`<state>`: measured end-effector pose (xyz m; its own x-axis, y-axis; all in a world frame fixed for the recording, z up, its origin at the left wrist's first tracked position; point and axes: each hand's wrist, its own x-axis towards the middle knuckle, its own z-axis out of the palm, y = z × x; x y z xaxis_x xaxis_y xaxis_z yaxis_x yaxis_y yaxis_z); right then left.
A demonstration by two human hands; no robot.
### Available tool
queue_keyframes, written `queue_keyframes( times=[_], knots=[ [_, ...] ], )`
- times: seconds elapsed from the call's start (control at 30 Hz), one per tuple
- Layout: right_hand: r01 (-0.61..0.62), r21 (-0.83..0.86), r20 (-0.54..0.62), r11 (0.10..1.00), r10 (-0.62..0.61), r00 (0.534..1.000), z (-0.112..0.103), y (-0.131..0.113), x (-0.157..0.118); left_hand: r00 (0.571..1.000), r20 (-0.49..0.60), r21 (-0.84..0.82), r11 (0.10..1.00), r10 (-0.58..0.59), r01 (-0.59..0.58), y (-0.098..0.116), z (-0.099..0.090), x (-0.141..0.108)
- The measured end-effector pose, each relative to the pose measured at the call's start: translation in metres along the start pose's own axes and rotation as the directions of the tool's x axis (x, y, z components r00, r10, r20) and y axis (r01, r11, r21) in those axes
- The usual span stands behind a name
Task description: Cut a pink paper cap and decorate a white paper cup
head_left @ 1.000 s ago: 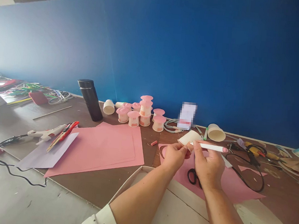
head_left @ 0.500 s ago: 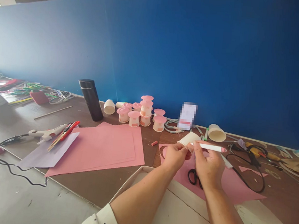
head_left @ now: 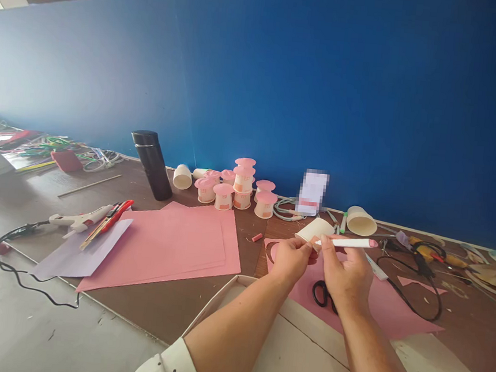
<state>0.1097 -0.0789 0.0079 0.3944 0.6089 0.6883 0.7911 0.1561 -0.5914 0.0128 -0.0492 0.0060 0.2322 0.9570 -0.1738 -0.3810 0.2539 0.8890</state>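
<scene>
My left hand (head_left: 291, 260) grips a white paper cup (head_left: 315, 229) that lies tilted on its side. My right hand (head_left: 346, 275) holds a white marker (head_left: 353, 243) with a pink end, its tip against or very close to the cup near my left fingers. An orange patch shows on the cup by the tip; my fingers hide part of it. Below the hands, black-handled scissors (head_left: 320, 293) rest on pink paper (head_left: 387, 305), partly covered by my right wrist. A pink marker cap (head_left: 257, 237) lies left of the hands.
Several small cup houses with pink roofs (head_left: 224, 189) stand by the blue partition (head_left: 326, 88). Leftward are a black bottle (head_left: 152, 166), pink sheets (head_left: 174, 237), a red cutter (head_left: 112, 217) and a glue gun (head_left: 81, 218). An open box (head_left: 285, 351) sits under my forearms. Cables (head_left: 429, 277) lie right.
The marker tip has shifted very slightly over the cup, with my right hand tilting it a little. The whole view has moved slightly; everything else stays put.
</scene>
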Motion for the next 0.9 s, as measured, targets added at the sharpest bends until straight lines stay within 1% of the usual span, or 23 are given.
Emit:
queue_keyframes(
  times=[0.3,0.43,0.5,0.57,0.63,0.73,0.8,0.9],
  knots=[
    [0.001,0.017,0.024,1.000,-0.002,1.000,-0.0004,-0.0004,0.0001,1.000,-0.017,0.027,1.000,-0.003,0.003,0.0008,-0.0007,-0.0003],
    [-0.003,0.016,0.052,1.000,0.003,0.999,0.0003,0.0014,0.0002,1.000,-0.016,0.029,1.000,-0.011,0.011,0.0008,-0.0002,0.0004],
    [0.000,0.012,0.043,1.000,-0.001,0.999,0.0007,0.0023,0.0000,1.000,-0.018,0.025,0.999,-0.022,0.022,0.0006,-0.0005,0.0012],
    [0.011,0.003,0.002,1.000,-0.011,1.000,0.0007,0.0026,0.0000,0.999,-0.009,-0.016,0.999,-0.043,0.043,0.0006,-0.0014,0.0019],
    [0.031,-0.011,-0.051,0.999,-0.031,0.998,0.0002,0.0022,0.0000,0.997,0.021,-0.111,0.991,-0.068,0.070,0.0009,-0.0029,0.0026],
    [0.066,-0.021,-0.121,0.998,-0.068,0.990,-0.0008,0.0008,0.0000,0.993,0.051,-0.271,0.956,-0.104,0.114,0.0024,-0.0053,0.0030],
    [0.083,-0.015,-0.135,0.996,-0.084,0.987,-0.0010,0.0000,0.0000,0.990,0.051,-0.331,0.933,-0.129,0.139,0.0037,-0.0063,0.0029],
    [0.108,-0.011,-0.120,0.994,-0.109,0.987,-0.0007,-0.0012,-0.0001,0.988,0.054,-0.344,0.926,-0.145,0.155,0.0049,-0.0065,0.0023]
  ],
)
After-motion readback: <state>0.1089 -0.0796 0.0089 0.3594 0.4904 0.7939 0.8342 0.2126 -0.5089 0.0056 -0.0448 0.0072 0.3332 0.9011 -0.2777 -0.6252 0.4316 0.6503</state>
